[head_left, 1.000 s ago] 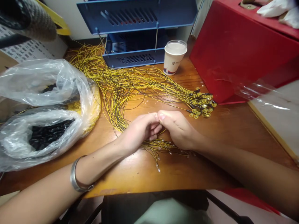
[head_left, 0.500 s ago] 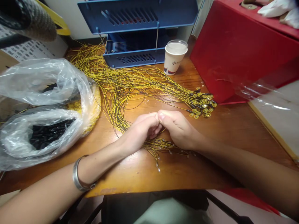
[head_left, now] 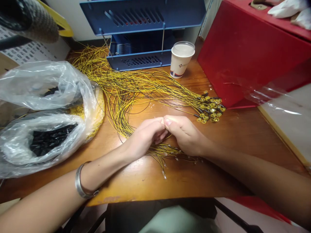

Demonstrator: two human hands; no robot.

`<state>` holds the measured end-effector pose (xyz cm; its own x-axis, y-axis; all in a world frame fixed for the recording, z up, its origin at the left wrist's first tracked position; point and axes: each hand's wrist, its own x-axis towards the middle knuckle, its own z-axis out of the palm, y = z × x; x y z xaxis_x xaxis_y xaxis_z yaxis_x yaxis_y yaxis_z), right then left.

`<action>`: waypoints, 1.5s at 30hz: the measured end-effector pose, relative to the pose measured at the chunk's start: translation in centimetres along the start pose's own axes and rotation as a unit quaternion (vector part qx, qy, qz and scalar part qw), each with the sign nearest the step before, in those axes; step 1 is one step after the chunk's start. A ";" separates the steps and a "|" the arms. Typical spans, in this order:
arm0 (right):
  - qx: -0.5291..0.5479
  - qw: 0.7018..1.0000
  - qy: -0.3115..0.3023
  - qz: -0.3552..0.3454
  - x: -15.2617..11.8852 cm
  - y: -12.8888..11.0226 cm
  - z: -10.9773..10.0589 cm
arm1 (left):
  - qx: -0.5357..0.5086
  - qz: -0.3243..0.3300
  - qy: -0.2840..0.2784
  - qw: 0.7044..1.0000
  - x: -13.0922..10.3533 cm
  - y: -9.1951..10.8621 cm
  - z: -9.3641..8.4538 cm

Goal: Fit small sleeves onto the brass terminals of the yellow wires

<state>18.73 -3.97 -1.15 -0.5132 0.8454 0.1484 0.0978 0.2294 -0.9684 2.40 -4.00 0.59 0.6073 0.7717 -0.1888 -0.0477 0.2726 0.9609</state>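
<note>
My left hand [head_left: 148, 137] and my right hand [head_left: 183, 132] meet fingertip to fingertip above the table. Both are closed, and whatever they pinch is hidden by the fingers. Under them runs a bundle of yellow and black wires [head_left: 122, 118], whose near ends carry small clear tips [head_left: 164, 173]. Farther right, another spread of the wires ends in a cluster of yellow hexagonal caps with black sleeves [head_left: 211, 108]. A silver bracelet [head_left: 80, 183] circles my left wrist.
At left, a clear plastic bag [head_left: 85, 110] holds black pieces [head_left: 51, 139], with yellow caps [head_left: 97, 121] beside it. A blue rack [head_left: 143, 61] and a paper cup [head_left: 181, 61] stand at the back. On the right is a red box [head_left: 247, 58]. The wooden table [head_left: 243, 139] ends near my lap.
Both hands stay closed together in the same place. Only a very slight shift of the whole view shows.
</note>
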 end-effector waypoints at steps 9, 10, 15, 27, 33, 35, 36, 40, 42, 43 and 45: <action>0.080 0.997 0.002 0.009 0.1 0.1 0.0 | 0.000 0.029 -0.017 0.999 0.1 -0.3 -0.1; 0.087 0.996 0.000 0.011 0.1 0.1 -0.1 | 0.000 0.030 -0.017 0.999 0.1 -0.3 -0.2; 0.080 0.997 -0.008 0.009 0.1 0.0 -0.2 | 0.028 0.046 -0.024 0.998 0.0 -0.3 -0.3; 0.161 0.987 -0.004 0.011 0.4 -0.1 0.0 | 0.177 0.062 -0.041 0.981 -0.6 0.7 -0.6; 0.165 0.986 -0.014 0.008 0.5 -0.4 -0.1 | 0.153 0.080 -0.028 0.985 -0.5 0.4 -0.4; 0.166 0.986 -0.009 0.009 0.5 -0.3 0.0 | 0.125 0.079 -0.024 0.989 -0.3 0.2 -0.4; 0.165 0.986 -0.007 0.010 0.5 -0.3 0.0 | 0.115 0.076 -0.024 0.990 -0.3 0.1 -0.4; 0.154 0.988 -0.005 0.011 0.3 -0.1 0.1 | 0.088 0.069 -0.023 0.993 -0.1 0.1 -0.4; 0.150 0.989 -0.003 0.008 0.3 0.0 0.1 | 0.088 0.069 -0.023 0.994 -0.1 0.1 -0.4; 0.148 0.989 -0.002 0.006 0.2 0.1 0.1 | 0.089 0.069 -0.022 0.993 -0.1 0.1 -0.4; 0.144 0.990 -0.005 0.002 0.2 0.2 0.1 | 0.086 0.070 -0.023 0.994 -0.1 0.0 -0.4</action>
<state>18.61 -3.82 -1.29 -0.5211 0.8412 0.1447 -0.1463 0.0790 -0.9861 2.01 -3.87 0.52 0.6408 0.7664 -0.0456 -0.0002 0.0596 0.9982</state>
